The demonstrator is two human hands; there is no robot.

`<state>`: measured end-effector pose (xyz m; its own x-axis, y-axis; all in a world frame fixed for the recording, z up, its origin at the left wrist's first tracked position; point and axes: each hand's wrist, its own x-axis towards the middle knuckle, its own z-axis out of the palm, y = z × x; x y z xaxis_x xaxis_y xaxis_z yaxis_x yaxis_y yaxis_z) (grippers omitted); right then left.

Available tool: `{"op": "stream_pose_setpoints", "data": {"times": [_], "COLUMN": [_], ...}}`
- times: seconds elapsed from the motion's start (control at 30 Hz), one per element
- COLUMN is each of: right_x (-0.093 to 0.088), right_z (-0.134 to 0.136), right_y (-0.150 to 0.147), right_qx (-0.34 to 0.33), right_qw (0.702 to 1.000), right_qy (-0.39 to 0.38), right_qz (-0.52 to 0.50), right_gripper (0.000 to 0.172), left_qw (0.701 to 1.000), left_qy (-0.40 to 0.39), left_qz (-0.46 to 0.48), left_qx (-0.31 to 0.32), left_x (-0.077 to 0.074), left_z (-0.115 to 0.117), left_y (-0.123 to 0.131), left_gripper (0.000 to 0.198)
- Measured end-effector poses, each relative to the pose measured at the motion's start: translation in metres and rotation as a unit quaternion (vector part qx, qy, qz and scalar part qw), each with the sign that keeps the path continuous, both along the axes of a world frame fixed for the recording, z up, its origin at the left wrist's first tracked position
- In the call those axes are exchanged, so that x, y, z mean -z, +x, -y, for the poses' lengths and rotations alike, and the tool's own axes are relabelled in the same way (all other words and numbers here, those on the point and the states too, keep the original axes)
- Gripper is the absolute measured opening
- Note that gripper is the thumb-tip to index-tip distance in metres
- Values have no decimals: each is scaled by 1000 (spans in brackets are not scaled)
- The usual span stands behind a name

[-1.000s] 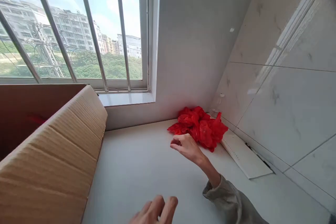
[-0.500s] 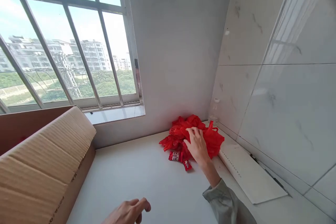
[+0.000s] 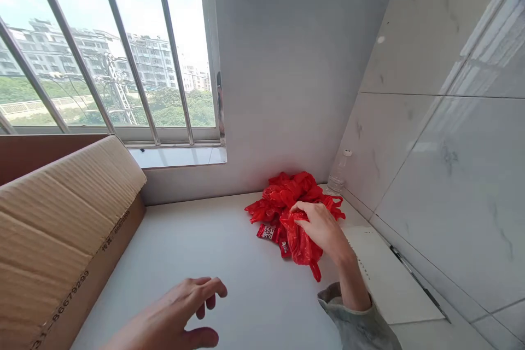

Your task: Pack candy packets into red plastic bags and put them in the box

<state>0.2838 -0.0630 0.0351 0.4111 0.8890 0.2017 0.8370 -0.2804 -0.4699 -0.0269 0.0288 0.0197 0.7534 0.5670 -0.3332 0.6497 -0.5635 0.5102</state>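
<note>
A heap of crumpled red plastic bags (image 3: pixel 287 191) lies against the wall in the table's far corner. My right hand (image 3: pixel 322 227) pinches one red plastic bag (image 3: pixel 301 243) at the front of the heap, and that bag droops toward me with a handle loop at its lower end. Two small red wrapped snacks, one (image 3: pixel 268 232) beside the other (image 3: pixel 284 248), lie just left of the bag. Over the white tabletop at the lower middle hovers my left hand (image 3: pixel 188 306), its fingers loosely curved and apart, holding nothing.
An open cardboard box (image 3: pixel 69 213) stands at the left, its flap leaning toward the table. Behind the heap is a clear plastic bottle (image 3: pixel 338 172) in the corner. A white notebook (image 3: pixel 389 279) and a dark pen (image 3: pixel 414 275) lie along the tiled wall.
My right hand has closed on a red bag and drawn it forward from the heap. My left hand has come further into view with its thumb spread. The view has tilted down slightly.
</note>
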Motion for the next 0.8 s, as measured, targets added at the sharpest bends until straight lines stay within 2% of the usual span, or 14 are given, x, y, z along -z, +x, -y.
{"op": "stream_pose_setpoints", "data": {"times": [0.13, 0.23, 0.3, 0.37, 0.43, 0.47, 0.53, 0.63, 0.7, 0.8], "right_x": [-11, -4, 3, 9, 11, 12, 11, 15, 21, 35], "right_z": [3, -3, -5, -2, 3, 5, 7, 3, -3, -15], "right_y": [-36, -75, -99, -114, -118, -118, -113, -109, -112, -122], "right_qx": [-133, -221, -302, -425, -527, -548, -528, -423, -365, -346], "right_qw": [981, 960, 944, 903, 849, 834, 842, 899, 923, 930], "right_qy": [108, 161, 134, 62, -14, -41, -70, -103, -123, -122], "right_qz": [-86, -57, -4, 17, -25, -55, -92, -52, -3, 37], "right_gripper": [30, 38, 30, 19, 23, 24, 21, 18, 17, 20], "left_qw": [990, 979, 977, 977, 978, 979, 981, 986, 989, 993], "left_qy": [93, 158, 173, 172, 165, 158, 141, 119, 111, 106], "left_qz": [88, 102, 81, 54, 22, 4, -27, -47, -44, -9], "left_qx": [-52, -78, -94, -112, -127, -131, -130, -111, -86, -41], "left_x": [-1, -3, -4, -2, 3, 5, 6, 2, 0, 5], "left_z": [-14, -27, -34, -39, -40, -39, -36, -30, -27, -27], "left_y": [-18, -29, -33, -34, -34, -33, -29, -21, -16, -10], "left_gripper": [34, 37, 36, 31, 24, 22, 20, 17, 18, 19]}}
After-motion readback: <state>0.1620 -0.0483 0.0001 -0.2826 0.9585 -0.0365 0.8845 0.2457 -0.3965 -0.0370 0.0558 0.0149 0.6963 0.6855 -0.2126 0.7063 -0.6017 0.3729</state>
